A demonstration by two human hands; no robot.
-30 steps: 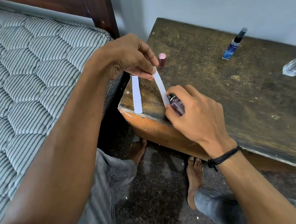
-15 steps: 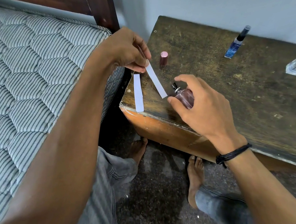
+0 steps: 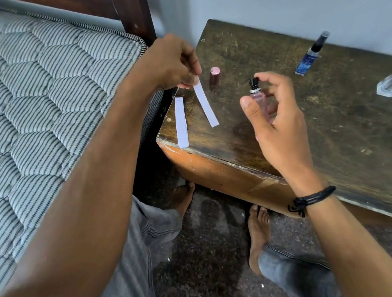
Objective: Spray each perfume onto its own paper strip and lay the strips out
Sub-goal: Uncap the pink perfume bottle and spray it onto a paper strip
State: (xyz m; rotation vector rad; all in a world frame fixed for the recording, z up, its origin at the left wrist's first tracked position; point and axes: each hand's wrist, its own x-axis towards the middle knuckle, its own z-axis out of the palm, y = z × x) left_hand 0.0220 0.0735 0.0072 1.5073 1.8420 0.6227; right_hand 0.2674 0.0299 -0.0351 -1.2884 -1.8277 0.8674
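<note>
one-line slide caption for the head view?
Left hand pinches a paper strip while right hand holds the uncapped pink perfume bottle over the wooden table.

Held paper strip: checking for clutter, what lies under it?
Scuffed wooden tabletop shows beneath the held paper strip; its upper end is hidden inside the left hand's pinch.

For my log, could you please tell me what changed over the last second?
The right hand lifted the small pink glass perfume bottle up and away from the white paper strip, which the left hand keeps pinching. The flat white strip and pink cap stayed put.
</note>
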